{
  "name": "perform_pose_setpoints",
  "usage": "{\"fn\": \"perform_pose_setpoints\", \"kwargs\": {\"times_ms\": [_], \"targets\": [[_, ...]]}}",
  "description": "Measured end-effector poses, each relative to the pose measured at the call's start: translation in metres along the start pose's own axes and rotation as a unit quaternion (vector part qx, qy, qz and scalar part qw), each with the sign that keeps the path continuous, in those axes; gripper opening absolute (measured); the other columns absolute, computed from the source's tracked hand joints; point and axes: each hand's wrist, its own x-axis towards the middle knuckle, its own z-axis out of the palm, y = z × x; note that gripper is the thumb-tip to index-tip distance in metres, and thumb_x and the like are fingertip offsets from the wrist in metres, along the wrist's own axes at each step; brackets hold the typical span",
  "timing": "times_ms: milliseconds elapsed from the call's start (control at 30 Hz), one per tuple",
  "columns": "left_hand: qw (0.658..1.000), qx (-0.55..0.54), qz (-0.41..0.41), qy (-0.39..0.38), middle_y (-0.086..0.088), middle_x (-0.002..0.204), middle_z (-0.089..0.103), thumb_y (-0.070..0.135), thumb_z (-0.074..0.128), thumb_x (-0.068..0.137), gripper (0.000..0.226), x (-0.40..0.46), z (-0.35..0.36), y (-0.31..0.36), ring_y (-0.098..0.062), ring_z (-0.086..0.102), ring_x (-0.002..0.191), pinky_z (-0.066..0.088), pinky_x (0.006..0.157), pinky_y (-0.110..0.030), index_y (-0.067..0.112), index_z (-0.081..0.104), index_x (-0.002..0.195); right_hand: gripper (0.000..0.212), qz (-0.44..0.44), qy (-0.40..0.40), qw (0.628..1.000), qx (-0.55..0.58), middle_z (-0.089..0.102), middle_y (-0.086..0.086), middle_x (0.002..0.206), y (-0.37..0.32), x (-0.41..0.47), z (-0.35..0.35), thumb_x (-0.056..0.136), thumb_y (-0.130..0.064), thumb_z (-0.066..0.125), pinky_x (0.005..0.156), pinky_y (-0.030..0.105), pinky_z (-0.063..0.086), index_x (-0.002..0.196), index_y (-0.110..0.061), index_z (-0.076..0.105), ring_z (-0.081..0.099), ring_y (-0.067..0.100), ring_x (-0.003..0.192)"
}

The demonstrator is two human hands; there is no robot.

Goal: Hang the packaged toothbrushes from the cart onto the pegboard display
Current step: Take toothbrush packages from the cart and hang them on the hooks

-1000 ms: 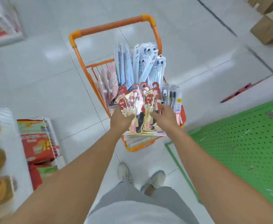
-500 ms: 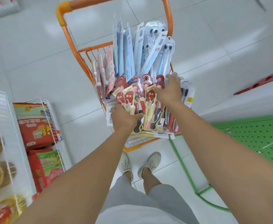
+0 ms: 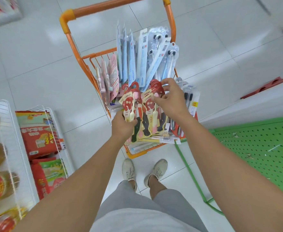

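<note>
Both hands work over the orange cart (image 3: 89, 71), which stands on the tiled floor ahead of the person; the packaged toothbrushes are all in it, none yet on the green pegboard (image 3: 261, 148) lying low at the right.

Left hand (image 3: 123, 126): fingers curled round the lower end of a fanned bunch of red-and-cream toothbrush packs (image 3: 137, 113), thumb on top; it grips several at once.
Right hand (image 3: 170, 96): thumb and forefinger pinch the red hook tabs (image 3: 156, 87) at the upper end of the same bunch; remaining fingers loosely spread.

Risks, as judged from here:
- the packs overlap and are held only at their two ends; a loosened pinch would likely let the middle ones slide out and drop into the cart or onto the floor;
- the hook tabs sit crowded together; pulling one could snag a neighbour and drag it along;
- the tall blue packs (image 3: 129, 54) stand upright just behind; lifting the bunch carelessly could knock them over;
- the pegboard shows no pegs that I can make out; where a pack would hang cannot be told.
</note>
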Motion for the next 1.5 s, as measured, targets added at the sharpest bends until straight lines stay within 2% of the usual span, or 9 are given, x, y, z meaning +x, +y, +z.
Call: {"fn": "perform_pose_setpoints", "kwargs": {"times_ms": [200, 400, 533, 700, 833, 1000, 1167, 1367, 1500], "targets": [[0.994, -0.082, 0.064, -0.042, 0.011, 0.098, 0.074, 0.007, 0.073, 0.087, 0.031, -0.026, -0.039, 0.023, -0.008, 0.07, 0.09, 0.052, 0.068, -0.024, 0.027, 0.065, 0.109, 0.035, -0.049, 0.061, 0.996, 0.05, 0.066, 0.0, 0.091, -0.033, -0.037, -0.022, 0.081, -0.013, 0.083, 0.057, 0.016, 0.049, 0.106, -0.025, 0.062, 0.047, 0.004, 0.055], [0.973, -0.101, 0.152, -0.141, 0.011, 0.096, 0.075, 0.001, 0.073, 0.085, 0.036, -0.053, -0.044, 0.057, 0.0, 0.071, 0.084, 0.052, 0.065, -0.012, 0.027, 0.066, 0.108, 0.035, -0.064, 0.168, 0.981, 0.073, 0.071, -0.005, 0.086, -0.059, -0.092, -0.057, 0.075, -0.016, 0.087, 0.06, 0.013, 0.044, 0.107, -0.022, 0.073, 0.044, 0.001, 0.055], [0.943, -0.077, 0.202, -0.252, 0.002, 0.093, 0.077, 0.001, 0.074, 0.082, 0.034, -0.088, -0.021, 0.087, -0.018, 0.074, 0.089, 0.059, 0.079, -0.032, 0.026, 0.065, 0.103, 0.036, -0.056, 0.231, 0.97, 0.049, 0.068, -0.012, 0.082, -0.057, -0.147, -0.097, 0.075, -0.016, 0.086, 0.061, 0.007, 0.037, 0.109, -0.021, 0.075, 0.048, -0.004, 0.056], [0.895, -0.08, 0.208, -0.385, -0.006, 0.095, 0.077, 0.0, 0.074, 0.084, 0.028, -0.159, 0.027, 0.104, -0.025, 0.074, 0.087, 0.06, 0.083, -0.043, 0.016, 0.067, 0.106, 0.034, -0.019, 0.254, 0.955, 0.151, 0.069, -0.007, 0.077, -0.025, -0.224, -0.146, 0.08, -0.012, 0.084, 0.063, 0.036, 0.055, 0.112, -0.019, 0.074, 0.061, 0.014, 0.062], [0.852, -0.048, 0.224, -0.471, -0.007, 0.1, 0.077, -0.001, 0.083, 0.075, 0.041, -0.235, 0.076, 0.097, -0.024, 0.075, 0.091, 0.06, 0.078, -0.035, 0.012, 0.066, 0.111, 0.035, 0.002, 0.316, 0.926, 0.207, 0.066, 0.007, 0.084, 0.009, -0.302, -0.176, 0.083, -0.008, 0.081, 0.058, 0.031, 0.055, 0.115, -0.019, 0.072, 0.063, 0.013, 0.061], [0.824, 0.022, 0.276, -0.494, -0.004, 0.096, 0.078, -0.002, 0.085, 0.071, 0.043, -0.345, 0.144, 0.072, -0.02, 0.076, 0.088, 0.057, 0.074, -0.028, 0.013, 0.068, 0.108, 0.037, 0.023, 0.407, 0.869, 0.279, 0.073, 0.014, 0.102, 0.071, -0.417, -0.219, 0.08, -0.017, 0.082, 0.076, 0.051, 0.061, 0.114, -0.021, 0.071, 0.072, 0.036, 0.085], [0.814, 0.042, 0.301, -0.495, 0.002, 0.093, 0.079, 0.005, 0.087, 0.071, 0.04, -0.473, 0.211, 0.039, -0.016, 0.076, 0.088, 0.058, 0.074, -0.026, 0.015, 0.069, 0.105, 0.036, 0.02, 0.423, 0.846, 0.325, 0.077, 0.005, 0.1, 0.141, -0.553, -0.276, 0.081, -0.021, 0.08, 0.079, 0.03, 0.057, 0.115, -0.015, 0.071, 0.073, 0.018, 0.085], [0.801, 0.025, 0.309, -0.512, 0.005, 0.094, 0.079, 0.008, 0.09, 0.067, 0.045, -0.6, 0.268, 0.028, -0.013, 0.076, 0.087, 0.057, 0.076, -0.031, 0.017, 0.068, 0.105, 0.026, -0.001, 0.435, 0.851, 0.295, 0.078, 0.007, 0.1, 0.178, -0.66, -0.347, 0.085, -0.002, 0.076, 0.079, 0.031, 0.059, 0.109, -0.008, 0.071, 0.074, 0.019, 0.088], [0.806, 0.016, 0.332, -0.491, 0.008, 0.086, 0.078, 0.012, 0.085, 0.075, 0.027, -0.628, 0.281, 0.032, -0.012, 0.076, 0.079, 0.06, 0.065, -0.024, 0.016, 0.07, 0.098, 0.026, -0.036, 0.447, 0.839, 0.308, 0.077, 0.008, 0.106, 0.185, -0.683, -0.371, 0.089, -0.003, 0.073, 0.091, 0.041, 0.058, 0.114, -0.011, 0.07, 0.074, 0.026, 0.1]]}}
